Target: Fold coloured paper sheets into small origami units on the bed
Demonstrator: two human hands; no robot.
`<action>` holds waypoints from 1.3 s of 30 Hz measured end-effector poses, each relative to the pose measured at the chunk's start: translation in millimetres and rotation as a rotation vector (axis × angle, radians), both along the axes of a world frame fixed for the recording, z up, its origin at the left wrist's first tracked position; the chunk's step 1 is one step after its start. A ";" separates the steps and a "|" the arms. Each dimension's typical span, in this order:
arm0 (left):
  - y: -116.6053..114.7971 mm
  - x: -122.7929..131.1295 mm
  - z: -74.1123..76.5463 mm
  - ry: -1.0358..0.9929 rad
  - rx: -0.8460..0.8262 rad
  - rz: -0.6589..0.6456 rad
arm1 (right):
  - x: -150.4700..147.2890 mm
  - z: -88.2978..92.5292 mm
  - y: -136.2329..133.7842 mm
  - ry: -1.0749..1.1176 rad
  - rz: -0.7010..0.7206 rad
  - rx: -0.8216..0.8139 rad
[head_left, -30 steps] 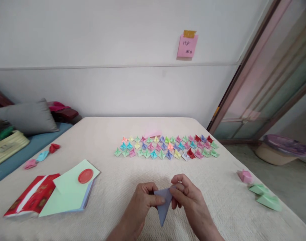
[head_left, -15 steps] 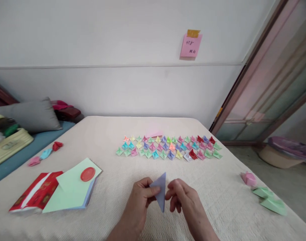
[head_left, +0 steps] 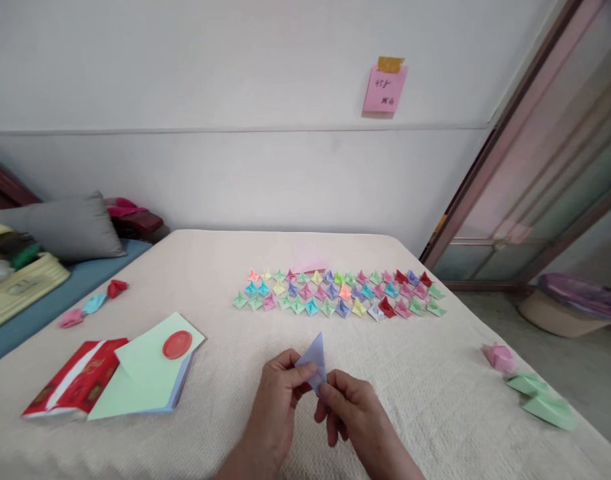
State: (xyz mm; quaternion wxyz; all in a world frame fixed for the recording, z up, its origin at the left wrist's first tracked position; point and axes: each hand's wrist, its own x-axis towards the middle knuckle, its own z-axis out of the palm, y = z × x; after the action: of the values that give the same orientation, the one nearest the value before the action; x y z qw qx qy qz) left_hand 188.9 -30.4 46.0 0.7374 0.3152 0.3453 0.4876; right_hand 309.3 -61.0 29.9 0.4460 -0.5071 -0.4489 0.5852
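Observation:
A lavender sheet of folded paper (head_left: 316, 360), shaped like a triangle with one corner pointing up, is held above the cloth-covered table (head_left: 225, 387). My left hand (head_left: 280, 387) pinches its left side between thumb and fingers. At the lower right corner, the thumb and forefinger of my right hand (head_left: 349, 403) close on the paper's edge, with the other fingers curled below. Beyond the hands, several small folded paper pieces (head_left: 343, 308) in many colours stand in three rows.
At the left lie a red packet (head_left: 80, 380), a stack of green and blue paper (head_left: 135, 383) and a red disc (head_left: 177, 345) on it. Folded pieces in pink (head_left: 500, 358) and green (head_left: 548, 408) sit by the right edge. A pink note (head_left: 384, 90) is taped to the wall.
My right hand has moved left and down and now grips the lower corner of the lavender paper. The paper has turned slightly and shifted left and up.

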 end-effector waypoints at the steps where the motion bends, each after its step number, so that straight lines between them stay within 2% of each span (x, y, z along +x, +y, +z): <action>1: 0.5 -0.6 0.8 0.004 0.004 -0.008 | 0.6 0.3 -0.2 0.004 0.001 0.002; 7: 5.8 -6.0 -0.9 0.197 0.035 -0.009 | 3.4 0.5 1.3 -0.049 -0.054 -0.006; 10: 6.5 -5.3 -5.4 0.254 0.053 0.045 | 3.7 -1.6 2.7 -0.148 -0.133 0.037; 13: 4.5 -2.3 -8.7 0.205 0.057 0.089 | 2.9 -1.1 2.0 -0.224 -0.181 0.112; 19: 0.0 0.7 -6.9 0.021 0.017 0.051 | 6.0 1.4 -0.2 -0.255 -0.228 0.166; 25: -3.3 5.3 -11.2 -0.130 -0.036 0.033 | 12.0 1.6 1.0 -0.249 -0.371 0.318; 28: -4.7 7.8 -12.8 -0.115 -0.035 0.020 | 13.2 3.3 0.9 -0.190 -0.361 0.322; 34: -0.6 4.0 -4.2 0.043 0.163 -0.016 | 21.2 12.4 -0.5 -0.174 -0.263 0.313; 39: -1.7 2.3 1.4 0.140 0.185 -0.038 | 24.8 15.0 -3.0 -0.210 -0.202 0.309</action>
State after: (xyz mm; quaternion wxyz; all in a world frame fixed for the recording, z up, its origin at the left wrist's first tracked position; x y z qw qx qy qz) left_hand 191.2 -32.1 47.4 0.6883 0.4218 0.3434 0.4800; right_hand 334.1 -64.0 44.9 0.5255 -0.5334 -0.5242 0.4056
